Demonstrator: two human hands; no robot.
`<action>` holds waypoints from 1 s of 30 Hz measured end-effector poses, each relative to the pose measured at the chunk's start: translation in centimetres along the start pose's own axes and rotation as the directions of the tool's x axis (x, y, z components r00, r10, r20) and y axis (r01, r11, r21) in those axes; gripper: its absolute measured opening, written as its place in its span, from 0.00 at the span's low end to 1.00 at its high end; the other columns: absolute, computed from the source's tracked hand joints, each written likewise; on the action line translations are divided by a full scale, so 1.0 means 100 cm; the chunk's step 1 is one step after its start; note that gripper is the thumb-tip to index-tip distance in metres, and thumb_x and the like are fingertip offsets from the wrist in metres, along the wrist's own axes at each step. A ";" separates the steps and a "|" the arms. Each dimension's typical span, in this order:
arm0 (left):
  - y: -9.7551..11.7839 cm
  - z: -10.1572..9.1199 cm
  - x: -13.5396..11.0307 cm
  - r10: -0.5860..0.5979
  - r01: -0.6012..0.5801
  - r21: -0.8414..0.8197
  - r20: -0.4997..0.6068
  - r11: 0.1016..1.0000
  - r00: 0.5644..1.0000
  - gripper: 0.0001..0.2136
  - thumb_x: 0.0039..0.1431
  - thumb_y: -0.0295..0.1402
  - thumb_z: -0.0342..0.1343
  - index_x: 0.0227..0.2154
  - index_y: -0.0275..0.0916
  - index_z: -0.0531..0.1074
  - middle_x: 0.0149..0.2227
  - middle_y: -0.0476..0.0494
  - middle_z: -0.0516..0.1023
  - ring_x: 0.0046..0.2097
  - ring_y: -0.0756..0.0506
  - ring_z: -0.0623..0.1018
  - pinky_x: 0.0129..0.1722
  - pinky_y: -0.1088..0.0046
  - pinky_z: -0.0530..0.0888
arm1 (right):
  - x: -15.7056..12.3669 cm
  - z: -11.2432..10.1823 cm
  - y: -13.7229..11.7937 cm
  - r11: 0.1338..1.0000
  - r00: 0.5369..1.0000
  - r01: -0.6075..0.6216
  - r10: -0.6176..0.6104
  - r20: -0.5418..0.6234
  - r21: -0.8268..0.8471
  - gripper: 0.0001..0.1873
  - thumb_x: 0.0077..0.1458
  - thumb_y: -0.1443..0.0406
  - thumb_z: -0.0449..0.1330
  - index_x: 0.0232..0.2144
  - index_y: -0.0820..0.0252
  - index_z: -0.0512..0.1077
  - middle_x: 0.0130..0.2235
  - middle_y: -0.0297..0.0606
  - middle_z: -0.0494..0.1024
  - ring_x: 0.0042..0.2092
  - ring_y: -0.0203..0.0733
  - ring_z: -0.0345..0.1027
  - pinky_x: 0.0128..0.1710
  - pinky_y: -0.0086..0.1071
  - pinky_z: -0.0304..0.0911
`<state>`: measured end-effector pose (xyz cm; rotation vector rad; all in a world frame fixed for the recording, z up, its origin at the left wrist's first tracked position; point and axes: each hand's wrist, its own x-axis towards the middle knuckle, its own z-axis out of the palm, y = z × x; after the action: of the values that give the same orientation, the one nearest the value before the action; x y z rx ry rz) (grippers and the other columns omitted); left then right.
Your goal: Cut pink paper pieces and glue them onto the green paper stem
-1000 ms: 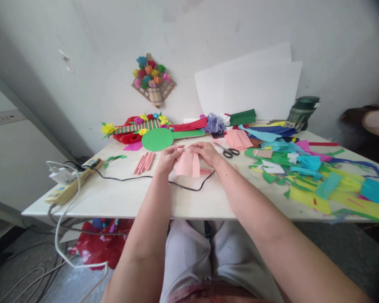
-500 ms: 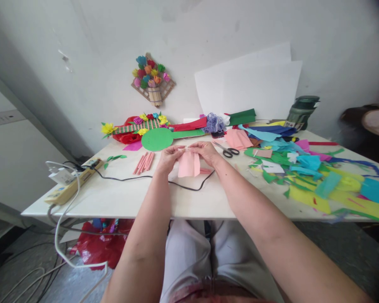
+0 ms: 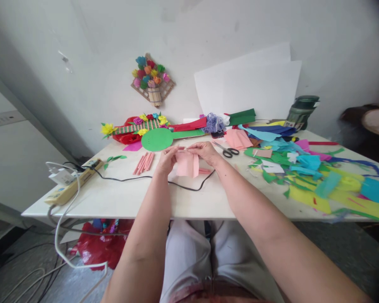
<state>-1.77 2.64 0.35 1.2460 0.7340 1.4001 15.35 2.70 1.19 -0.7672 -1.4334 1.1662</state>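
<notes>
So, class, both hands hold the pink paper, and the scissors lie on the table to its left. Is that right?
Not quite: the scissors lie to its right, as the head view shows. The left hand and right hand do hold the pink paper.

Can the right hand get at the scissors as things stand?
Likely yes: the scissors lie just beside the right hand, handles uncovered, nothing visible between. But that hand is pinching the pink paper, so it would probably have to let go first.
</notes>
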 end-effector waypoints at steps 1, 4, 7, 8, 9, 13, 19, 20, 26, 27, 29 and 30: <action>0.000 0.000 0.000 -0.006 0.006 -0.001 -0.004 1.000 1.000 0.16 0.40 0.43 0.65 0.27 0.34 0.77 0.18 0.50 0.70 0.21 0.54 0.68 0.21 0.79 0.63 | 0.000 0.000 0.000 1.000 1.000 0.009 -0.009 0.004 -0.013 0.12 0.34 0.62 0.67 0.26 0.61 0.78 0.26 0.35 0.78 0.27 0.34 0.66 0.29 0.29 0.60; -0.001 0.000 0.001 -0.020 0.020 0.014 0.006 1.000 1.000 0.14 0.38 0.40 0.66 0.25 0.34 0.77 0.18 0.50 0.70 0.21 0.54 0.68 0.21 0.79 0.63 | 0.001 0.001 0.001 0.998 1.000 0.027 -0.027 0.012 -0.062 0.11 0.35 0.63 0.66 0.25 0.62 0.79 0.26 0.35 0.78 0.28 0.36 0.67 0.30 0.29 0.61; -0.002 -0.001 0.002 -0.020 0.019 0.042 0.017 0.999 1.000 0.13 0.36 0.37 0.68 0.24 0.35 0.76 0.20 0.50 0.72 0.22 0.54 0.69 0.21 0.80 0.63 | 0.001 -0.001 0.001 0.995 0.999 0.035 -0.034 0.015 -0.098 0.11 0.35 0.62 0.65 0.25 0.62 0.78 0.26 0.35 0.77 0.28 0.36 0.67 0.30 0.30 0.62; -0.002 -0.001 0.002 -0.023 0.022 0.053 0.019 0.998 1.000 0.13 0.36 0.37 0.68 0.24 0.35 0.76 0.20 0.50 0.72 0.22 0.55 0.69 0.21 0.80 0.63 | 0.001 -0.001 0.001 0.994 0.999 0.038 -0.037 0.015 -0.105 0.11 0.35 0.62 0.65 0.25 0.62 0.78 0.26 0.35 0.77 0.28 0.36 0.67 0.30 0.29 0.61; -0.002 -0.001 0.002 -0.027 0.026 0.062 0.019 0.998 0.999 0.13 0.37 0.38 0.68 0.25 0.34 0.76 0.20 0.50 0.72 0.21 0.55 0.68 0.21 0.80 0.63 | 0.001 -0.002 0.001 0.993 0.999 0.041 -0.040 0.015 -0.111 0.11 0.36 0.62 0.65 0.25 0.62 0.78 0.26 0.35 0.77 0.28 0.35 0.66 0.30 0.29 0.61; 0.000 0.000 0.001 -0.050 0.050 0.092 0.005 0.995 0.999 0.16 0.36 0.39 0.68 0.27 0.34 0.76 0.22 0.49 0.73 0.22 0.55 0.69 0.22 0.80 0.64 | 0.003 -0.005 0.003 0.993 0.999 0.032 -0.030 0.016 -0.113 0.12 0.36 0.63 0.65 0.27 0.62 0.78 0.26 0.35 0.77 0.27 0.34 0.66 0.29 0.28 0.60; 0.000 0.000 0.001 -0.061 0.062 0.119 -0.010 0.991 0.998 0.18 0.35 0.39 0.68 0.30 0.34 0.77 0.24 0.47 0.75 0.24 0.53 0.71 0.24 0.79 0.68 | 0.004 -0.008 0.005 0.997 1.000 -0.018 0.019 0.015 -0.074 0.13 0.36 0.63 0.66 0.28 0.62 0.78 0.26 0.34 0.77 0.26 0.32 0.65 0.27 0.27 0.59; 0.000 0.000 0.001 -0.058 0.058 0.131 -0.007 0.990 0.998 0.18 0.35 0.39 0.68 0.30 0.34 0.78 0.24 0.47 0.75 0.24 0.53 0.71 0.24 0.79 0.67 | 0.004 -0.008 0.004 0.997 1.000 -0.020 0.021 0.015 -0.068 0.12 0.35 0.63 0.66 0.28 0.62 0.78 0.26 0.34 0.77 0.26 0.32 0.65 0.27 0.27 0.59; 0.003 0.001 -0.003 -0.013 0.005 0.253 0.031 0.968 0.999 0.17 0.40 0.40 0.66 0.32 0.34 0.78 0.23 0.48 0.75 0.22 0.55 0.68 0.21 0.79 0.65 | 0.002 -0.009 -0.001 0.998 0.998 -0.060 0.060 0.015 -0.035 0.13 0.32 0.63 0.68 0.25 0.63 0.78 0.23 0.33 0.76 0.25 0.32 0.64 0.28 0.28 0.59; 0.004 0.002 -0.004 -0.009 -0.003 0.276 0.043 0.961 0.999 0.17 0.41 0.40 0.65 0.32 0.34 0.78 0.24 0.47 0.75 0.22 0.55 0.68 0.21 0.79 0.65 | 0.002 -0.009 -0.002 0.997 0.997 -0.070 0.070 0.013 -0.030 0.13 0.31 0.63 0.68 0.25 0.63 0.78 0.22 0.33 0.76 0.25 0.32 0.64 0.27 0.27 0.59; 0.006 0.003 -0.005 -0.008 -0.013 0.310 0.066 0.951 0.998 0.17 0.41 0.41 0.65 0.32 0.33 0.78 0.24 0.46 0.76 0.22 0.54 0.69 0.21 0.79 0.66 | 0.001 -0.010 -0.004 0.996 0.996 -0.083 0.084 0.013 -0.016 0.13 0.30 0.63 0.69 0.24 0.63 0.78 0.22 0.33 0.75 0.25 0.32 0.64 0.27 0.27 0.60; 0.006 0.004 -0.005 -0.009 -0.016 0.318 0.077 0.948 0.997 0.18 0.41 0.42 0.65 0.32 0.33 0.78 0.25 0.46 0.76 0.23 0.54 0.69 0.22 0.78 0.66 | 0.001 -0.011 -0.005 0.996 0.996 -0.087 0.088 0.014 -0.009 0.13 0.29 0.63 0.69 0.23 0.63 0.77 0.21 0.33 0.75 0.25 0.32 0.65 0.28 0.27 0.60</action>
<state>-1.67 1.95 0.90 1.5430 0.9301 1.2598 16.45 2.91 1.61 -0.8364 -1.4295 1.2351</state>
